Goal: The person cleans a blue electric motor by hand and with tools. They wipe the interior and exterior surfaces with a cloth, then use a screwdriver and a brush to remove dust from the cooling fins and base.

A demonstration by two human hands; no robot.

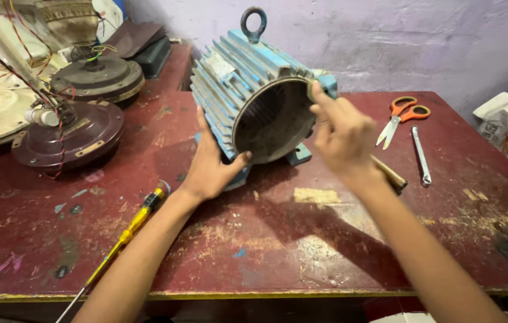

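Motor housing [260, 101], a blue finned casing with a lifting eye on top, is being supported on the worn red workbench [301, 239], toward the rear centre near the wall. Its long axis is being kept roughly level, running from the back left toward the viewer, so the open, empty bore is being presented to the hands. The left hand [212, 164] is being pressed flat against the lower left of the casing, fingers spread along the fins and thumb hooked at the rim. The right hand [340, 134] is being held at the right edge of the rim, fingers narrowed in a pinch on it; a wooden handle [390, 174] is being glimpsed beneath this hand, but whether it is gripped cannot be told. Both hands are equally close. Orange-handled scissors [402, 116], a steel wrench [421, 157] and a yellow screwdriver [128, 230] are lying apart.
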